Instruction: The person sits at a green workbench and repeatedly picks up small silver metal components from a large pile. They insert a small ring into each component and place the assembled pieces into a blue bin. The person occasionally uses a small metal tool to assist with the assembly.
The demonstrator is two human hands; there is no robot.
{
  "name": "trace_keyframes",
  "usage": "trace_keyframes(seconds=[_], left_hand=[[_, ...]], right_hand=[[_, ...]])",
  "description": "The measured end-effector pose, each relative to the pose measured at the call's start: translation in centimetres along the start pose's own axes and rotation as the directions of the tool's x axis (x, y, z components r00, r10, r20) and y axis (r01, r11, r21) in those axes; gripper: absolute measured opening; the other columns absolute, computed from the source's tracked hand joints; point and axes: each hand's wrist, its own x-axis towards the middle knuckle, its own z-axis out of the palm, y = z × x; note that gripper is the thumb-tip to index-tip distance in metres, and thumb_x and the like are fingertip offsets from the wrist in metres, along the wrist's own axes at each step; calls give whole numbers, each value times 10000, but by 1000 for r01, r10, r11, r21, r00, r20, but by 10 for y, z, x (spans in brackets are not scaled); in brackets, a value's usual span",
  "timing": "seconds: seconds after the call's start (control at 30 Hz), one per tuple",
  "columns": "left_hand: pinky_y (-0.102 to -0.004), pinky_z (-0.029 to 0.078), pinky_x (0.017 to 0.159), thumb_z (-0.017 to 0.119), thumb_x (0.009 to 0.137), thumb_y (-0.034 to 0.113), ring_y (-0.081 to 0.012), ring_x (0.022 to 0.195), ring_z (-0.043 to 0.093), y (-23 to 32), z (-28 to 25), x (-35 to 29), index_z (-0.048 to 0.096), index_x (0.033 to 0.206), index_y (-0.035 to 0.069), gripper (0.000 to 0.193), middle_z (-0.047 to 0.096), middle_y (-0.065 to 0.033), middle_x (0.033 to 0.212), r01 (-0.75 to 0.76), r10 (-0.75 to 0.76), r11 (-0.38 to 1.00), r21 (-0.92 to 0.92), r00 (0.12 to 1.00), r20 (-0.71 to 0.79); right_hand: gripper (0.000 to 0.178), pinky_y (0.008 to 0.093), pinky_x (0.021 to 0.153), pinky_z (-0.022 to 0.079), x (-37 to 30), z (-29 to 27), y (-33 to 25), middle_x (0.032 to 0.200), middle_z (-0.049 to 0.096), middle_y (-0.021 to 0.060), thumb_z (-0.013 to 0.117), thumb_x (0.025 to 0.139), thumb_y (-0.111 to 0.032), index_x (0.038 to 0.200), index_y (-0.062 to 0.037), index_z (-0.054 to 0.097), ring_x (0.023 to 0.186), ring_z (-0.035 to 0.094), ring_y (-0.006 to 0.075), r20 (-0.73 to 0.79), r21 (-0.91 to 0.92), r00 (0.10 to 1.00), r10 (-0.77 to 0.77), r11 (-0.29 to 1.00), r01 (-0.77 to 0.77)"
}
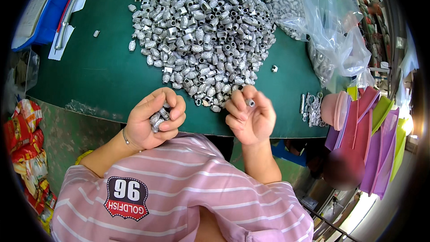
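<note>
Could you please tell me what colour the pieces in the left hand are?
The pieces are silver-grey, seen best in the head view.

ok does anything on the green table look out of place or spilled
One silvery metal piece lies well left of the heap of metal beads, and another piece sits right of it. They look stray because both lie apart from the heap.

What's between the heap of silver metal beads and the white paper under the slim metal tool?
One small loose silver metal piece lies there on the green tabletop, in the head view.
</note>
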Motion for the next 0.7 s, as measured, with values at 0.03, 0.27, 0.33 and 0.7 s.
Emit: trace_keyframes(seconds=[0.03, 0.27, 0.33, 0.7], left_hand=[[-174, 293, 394, 460, 949, 244, -95, 572, 408, 0, 0, 0, 543, 952, 51, 210, 488, -92, 838, 3, -3, 1000, -2, 1000, 4], [-174, 298, 393, 450, 954, 247, -93, 573, 409, -1, -3, 0, 542, 949, 49, 218, 491, -92, 842, -2, 2, 1000, -3, 1000, 1], [-174, 296, 393, 446, 955, 246, -94, 573, 408, -1, -2, 0, 541, 951, 49, 218, 491, -93, 843, -1, 1, 1000, -2, 1000, 1], [-176, 298, 399, 438, 958, 242, -94, 574, 402, 0, -1, 0, 536, 963, 51, 215, 488, -95, 849, -1, 1, 1000, -1, 1000, 3]], right_hand=[[204, 225, 474, 354, -2, 4, -1, 804, 445, 107, 423, 929, -228, 871, -38, 468, 638, 398, 164, -43, -95, 995, -95, 991, 91], [166, 228, 500, 393, -4, -1, -20, 752, 544, 49, 692, 739, 14, 883, 9, 610, 582, 490, 108, 276, -908, 854, -441, -410, 81], [235, 271, 556, 454, -2, 9, -12, 781, 552, 87, 718, 699, -1, 911, -4, 618, 626, 546, 174, 196, -866, 894, -403, -498, -35], [196, 339, 569, 483, 6, 21, -11, 815, 555, 85, 654, 731, -16, 918, -62, 617, 657, 593, 257, 239, -758, 918, -316, -652, -27]])
